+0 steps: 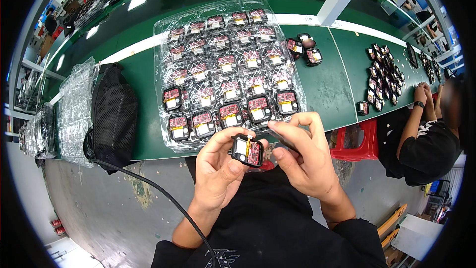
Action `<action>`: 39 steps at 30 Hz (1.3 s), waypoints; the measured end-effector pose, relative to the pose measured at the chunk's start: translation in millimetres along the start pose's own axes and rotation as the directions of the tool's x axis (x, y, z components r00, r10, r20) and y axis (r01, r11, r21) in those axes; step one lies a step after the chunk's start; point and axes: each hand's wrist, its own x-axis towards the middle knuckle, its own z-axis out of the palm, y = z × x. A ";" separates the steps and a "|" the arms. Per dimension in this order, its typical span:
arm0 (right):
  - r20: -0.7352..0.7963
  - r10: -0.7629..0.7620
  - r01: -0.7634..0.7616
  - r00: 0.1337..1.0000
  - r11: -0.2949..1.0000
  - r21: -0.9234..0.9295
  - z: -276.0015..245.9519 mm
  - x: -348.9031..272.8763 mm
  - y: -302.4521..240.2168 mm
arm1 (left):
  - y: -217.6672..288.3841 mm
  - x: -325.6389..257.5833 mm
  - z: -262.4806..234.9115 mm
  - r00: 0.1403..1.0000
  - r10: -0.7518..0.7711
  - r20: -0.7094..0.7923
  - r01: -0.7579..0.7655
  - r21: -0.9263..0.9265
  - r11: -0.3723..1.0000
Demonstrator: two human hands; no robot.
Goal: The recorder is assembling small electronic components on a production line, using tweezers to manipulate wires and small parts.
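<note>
A small square module (247, 150), black frame w/ red circuit board and a pale centre patch, is held up near the chest, just below the table edge. It is pinched by the left hand (218, 171), thumb on the near side and fingers on top, apparently so the open face is tilted toward the head cam. The right hand (302, 156) is closed on a thin dark tool (282, 139), prob. tweezers; its tip is pointed at the module's right edge. Whether the tip is touching cannot be told. Most of the tool is hidden by the fingers.

Just beyond, on the green table (332, 84), a clear blister tray (223, 77) is set within easy reach. Its near two rows are filled w/ modules of the same kind in black frames; the far rows show boards w/o frames, blurred by glare on the plastic. Left of the tray a black mesh bag (116, 114) is laid, w/ a cable (148, 183) run down from it toward the lap. Further left, stacked empty trays (74, 109) are piled.

Far right of the tray, three loose modules (303, 48) are left apart. At the right rim another person (426, 139) is seated by a scatter of small parts (384, 77); details there are too small to read.
</note>
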 end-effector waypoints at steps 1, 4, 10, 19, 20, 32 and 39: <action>0.018 -0.073 0.075 0.997 0.992 -0.103 0.7 -1.5 -0.7 | 0.1 -1.0 0.0 1.000 0.003 -0.020 -0.003 -0.008 1.000; 0.032 -0.225 0.225 0.974 0.942 -0.249 5.1 -2.3 -2.6 | -2.6 -1.4 -3.9 1.000 0.028 -0.007 -0.027 0.035 0.999; -0.052 -0.422 0.367 0.905 0.837 -0.406 6.2 -1.5 1.2 | -5.3 -2.3 -4.7 0.999 0.048 -0.025 -0.047 0.056 0.997; -0.088 -0.453 0.386 0.887 0.833 -0.395 10.3 0.8 9.8 | -4.8 -5.3 -6.0 1.000 -0.003 -0.020 0.003 -0.028 1.000; -0.088 -0.453 0.386 0.887 0.834 -0.395 11.2 0.6 9.8 | -4.2 -5.5 -5.8 1.000 -0.003 -0.021 0.002 -0.028 1.000; -0.108 -0.284 0.262 0.953 0.948 -0.180 15.7 0.0 14.5 | -3.6 -8.0 -5.9 0.998 0.049 -0.027 -0.047 0.072 0.996; -0.108 -0.390 0.323 0.914 0.864 -0.386 17.3 -3.4 13.4 | -2.5 -8.1 -0.7 0.996 0.061 -0.057 -0.054 0.125 0.991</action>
